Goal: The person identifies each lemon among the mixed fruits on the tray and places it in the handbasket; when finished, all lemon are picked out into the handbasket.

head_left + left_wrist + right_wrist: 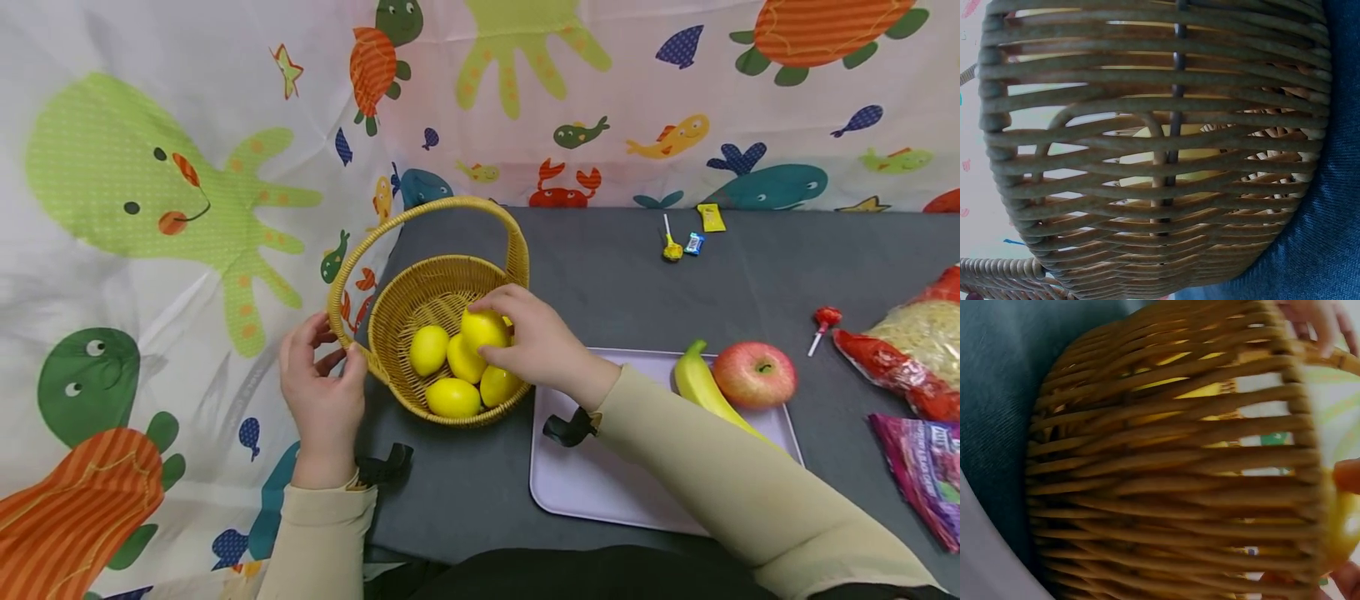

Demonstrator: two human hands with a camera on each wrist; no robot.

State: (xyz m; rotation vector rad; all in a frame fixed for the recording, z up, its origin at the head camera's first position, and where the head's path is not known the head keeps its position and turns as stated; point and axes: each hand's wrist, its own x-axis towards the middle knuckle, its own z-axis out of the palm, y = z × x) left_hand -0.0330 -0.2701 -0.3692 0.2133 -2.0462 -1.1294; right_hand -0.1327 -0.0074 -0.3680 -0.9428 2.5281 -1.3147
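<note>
A wicker basket (420, 275) with a tall arched handle (442, 204) stands in front of me, with several yellow lemons (453, 398) lying in its bottom. My left hand (322, 400) holds the handle's left foot between thumb and fingers. Over the right side of the basket, my right hand (543, 342) grips another lemon (482, 330), fingers across its top and thumb below. That lemon overlaps the others in the head view. In the right wrist view the gripped lemon (1341, 531) shows beyond the rim; the left wrist view is filled by the woven wall (1147, 144).
Right of the basket a pale tray (555, 492) bears a banana (705, 387) and an apple (753, 375), with my right forearm across it. Lollipops (672, 248), small candies (711, 217) and bags (918, 467) lie farther right. A printed curtain (150, 208) borders the left and back.
</note>
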